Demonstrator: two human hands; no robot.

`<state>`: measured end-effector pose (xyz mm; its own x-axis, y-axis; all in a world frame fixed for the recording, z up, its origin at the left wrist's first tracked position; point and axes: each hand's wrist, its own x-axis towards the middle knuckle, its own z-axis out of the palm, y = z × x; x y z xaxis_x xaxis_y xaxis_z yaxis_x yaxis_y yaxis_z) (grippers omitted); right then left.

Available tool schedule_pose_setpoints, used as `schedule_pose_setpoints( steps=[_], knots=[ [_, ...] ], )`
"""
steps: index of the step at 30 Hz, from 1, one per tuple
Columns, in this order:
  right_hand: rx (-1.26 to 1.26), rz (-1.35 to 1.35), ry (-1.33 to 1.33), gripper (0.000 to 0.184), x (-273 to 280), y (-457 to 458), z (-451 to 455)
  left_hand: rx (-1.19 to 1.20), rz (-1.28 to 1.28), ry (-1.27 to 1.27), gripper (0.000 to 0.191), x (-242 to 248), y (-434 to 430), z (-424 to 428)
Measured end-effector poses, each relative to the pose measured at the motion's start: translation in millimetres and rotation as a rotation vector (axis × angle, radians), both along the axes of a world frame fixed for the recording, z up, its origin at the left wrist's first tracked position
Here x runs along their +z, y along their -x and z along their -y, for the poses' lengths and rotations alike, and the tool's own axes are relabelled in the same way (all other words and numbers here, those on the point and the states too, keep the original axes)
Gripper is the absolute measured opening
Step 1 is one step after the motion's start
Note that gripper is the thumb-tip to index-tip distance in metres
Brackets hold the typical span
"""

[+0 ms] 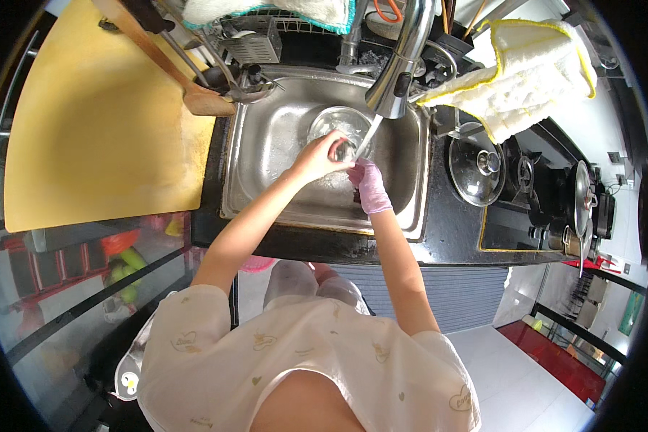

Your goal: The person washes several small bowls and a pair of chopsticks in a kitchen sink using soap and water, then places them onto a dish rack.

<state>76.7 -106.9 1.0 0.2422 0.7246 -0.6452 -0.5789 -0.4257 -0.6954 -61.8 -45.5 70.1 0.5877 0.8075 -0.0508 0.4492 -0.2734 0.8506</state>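
Note:
My bare left hand (324,156) is over the sink, its fingers wrapped around a small shiny vessel (344,150), glass or metal. Water (368,137) runs from the chrome faucet (391,94) down beside the vessel's rim. A thin pink glove covers my right hand (371,186), whose fingertips meet the stream close to the vessel; whether they grip anything is hidden. Something dark red (357,195) shows at the glove's left edge. Behind my left hand, a round shiny bowl or dish (339,114) with water in it sits in the stainless steel sink (259,162).
Left of the sink lies a large yellow cutting board (102,140). A wooden spatula (208,102) and a ladle (254,96) reach over the sink's back-left corner. At right are a glass pot lid (476,167), a gas stove (526,173) and a hanging yellow-edged cloth (524,81).

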Motion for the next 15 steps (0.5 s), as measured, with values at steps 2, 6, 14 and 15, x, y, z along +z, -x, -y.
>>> schedule_pose_setpoints(
  steps=[2, 6, 14, 15],
  knots=[
    [0.041, -0.008, 0.015, 0.022, -3, 0, -2, -0.036, 0.043, -0.224, 0.033, 0, 3, -6],
    [0.034, -0.042, -0.003, 0.023, 1, 4, -1, -0.011, 0.030, -0.382, 0.026, 13, -4, -10],
    [0.030, -0.005, 0.081, 0.024, -8, -12, 20, -0.046, -0.002, -0.128, 0.012, -62, -33, -15],
    [-0.002, -0.022, 0.064, 0.024, -14, -18, 24, -0.009, 0.004, -0.054, 0.013, -64, -38, -13]
  ],
)
